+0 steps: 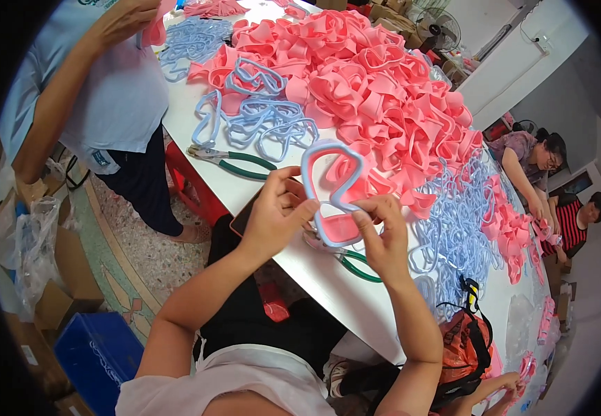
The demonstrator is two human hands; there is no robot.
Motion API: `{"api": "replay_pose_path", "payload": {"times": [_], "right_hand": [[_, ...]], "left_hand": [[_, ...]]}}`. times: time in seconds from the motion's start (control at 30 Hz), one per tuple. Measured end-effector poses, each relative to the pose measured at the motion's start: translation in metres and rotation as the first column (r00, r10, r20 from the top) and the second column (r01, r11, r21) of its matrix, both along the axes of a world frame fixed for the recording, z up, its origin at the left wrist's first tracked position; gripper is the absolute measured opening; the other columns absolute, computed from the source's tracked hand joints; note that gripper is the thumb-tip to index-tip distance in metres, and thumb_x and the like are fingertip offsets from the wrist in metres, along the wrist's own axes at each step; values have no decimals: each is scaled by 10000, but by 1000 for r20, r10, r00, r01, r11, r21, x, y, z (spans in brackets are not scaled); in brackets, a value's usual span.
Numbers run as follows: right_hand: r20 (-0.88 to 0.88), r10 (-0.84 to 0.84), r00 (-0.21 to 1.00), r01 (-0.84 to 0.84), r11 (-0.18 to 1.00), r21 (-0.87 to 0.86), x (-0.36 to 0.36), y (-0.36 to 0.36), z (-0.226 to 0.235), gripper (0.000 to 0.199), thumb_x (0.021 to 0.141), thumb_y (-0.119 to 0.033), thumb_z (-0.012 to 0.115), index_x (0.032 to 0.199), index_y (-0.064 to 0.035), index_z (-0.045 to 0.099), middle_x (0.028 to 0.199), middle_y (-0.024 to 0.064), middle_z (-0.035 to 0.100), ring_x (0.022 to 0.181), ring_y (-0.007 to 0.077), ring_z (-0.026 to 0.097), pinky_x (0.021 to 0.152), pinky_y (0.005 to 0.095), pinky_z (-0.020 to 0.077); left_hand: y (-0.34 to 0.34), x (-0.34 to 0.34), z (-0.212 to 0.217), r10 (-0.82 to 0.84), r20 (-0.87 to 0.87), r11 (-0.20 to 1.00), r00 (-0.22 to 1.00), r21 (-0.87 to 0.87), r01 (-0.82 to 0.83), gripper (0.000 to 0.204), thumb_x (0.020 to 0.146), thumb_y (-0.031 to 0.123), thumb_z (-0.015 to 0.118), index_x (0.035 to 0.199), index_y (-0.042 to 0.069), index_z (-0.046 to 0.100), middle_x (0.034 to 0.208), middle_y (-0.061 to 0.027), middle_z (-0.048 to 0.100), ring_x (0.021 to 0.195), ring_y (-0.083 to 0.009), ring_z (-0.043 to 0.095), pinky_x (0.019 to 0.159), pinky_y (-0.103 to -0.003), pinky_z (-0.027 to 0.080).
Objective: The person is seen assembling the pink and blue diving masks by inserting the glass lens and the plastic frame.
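Hands (pixel 328 225) pinch looped blue rubbery frame (pixel 331 182); soft pink skirt (pixel 342 225) inside.

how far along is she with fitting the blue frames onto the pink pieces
No finished stack is clearly identifiable. In hand: left hand and right hand hold one blue frame around a pink piece. Left: a big pink pile and loose blue frames on the table.

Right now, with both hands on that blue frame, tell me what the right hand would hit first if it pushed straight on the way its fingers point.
Probably the pile of pink pieces: the right hand points up-table past the blue frame. Depth is uncertain.
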State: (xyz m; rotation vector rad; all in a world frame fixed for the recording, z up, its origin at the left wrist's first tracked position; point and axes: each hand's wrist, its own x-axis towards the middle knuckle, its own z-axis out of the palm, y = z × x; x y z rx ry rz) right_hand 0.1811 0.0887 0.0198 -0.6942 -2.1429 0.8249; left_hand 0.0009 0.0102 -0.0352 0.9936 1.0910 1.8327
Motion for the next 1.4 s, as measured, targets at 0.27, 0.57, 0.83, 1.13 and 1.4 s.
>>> {"api": "replay_pose_path", "payload": {"times": [0.27,0.57,0.83,1.13,1.4], "right_hand": [[-65,-152,986,145,984,-98,-4,5,1,268,851,-207,716,989,4,627,852,53,602,776,136,543,670,269,416],[-632,-165,757,-526,421,-740,-2,-15,-7,234,938,-219,629,957,9,678,906,64,678,867,107,596,807,262,459],[-235,-20,972,-88,893,-441,16,13,-4,363,979,-259,561,1240,-6,559,1034,45,610,808,92,546,684,227,432],[-251,57,966,-177,855,-487,4,4,4,349,961,-125,580,1252,51,505,900,93,627,714,129,628,639,263,537],[-448,-115,887,-80,916,-392,-19,-17,-17,350,967,-91,556,1257,74,452,950,115,628,744,146,648,659,275,574]], "left_hand": [[-3,1,8,21,-133,1000,991,-11,-23,398,964,91,555,1292,-53,380,1017,-106,590,831,-113,612,594,-207,501],[0,-8,12,-146,-60,987,987,-76,141,418,959,135,577,1304,-34,411,1044,-84,591,863,-73,587,647,-183,473],[-4,-25,48,44,-695,998,718,60,-3,340,895,106,606,1233,68,608,834,-70,510,742,-158,525,669,-296,437],[10,-20,62,549,-770,836,325,501,-224,316,772,103,726,1086,104,694,905,-57,553,838,-231,515,737,-350,413],[4,14,28,593,-706,799,387,461,-386,306,697,127,776,969,89,642,1002,-52,540,953,-244,476,827,-370,366]]}}
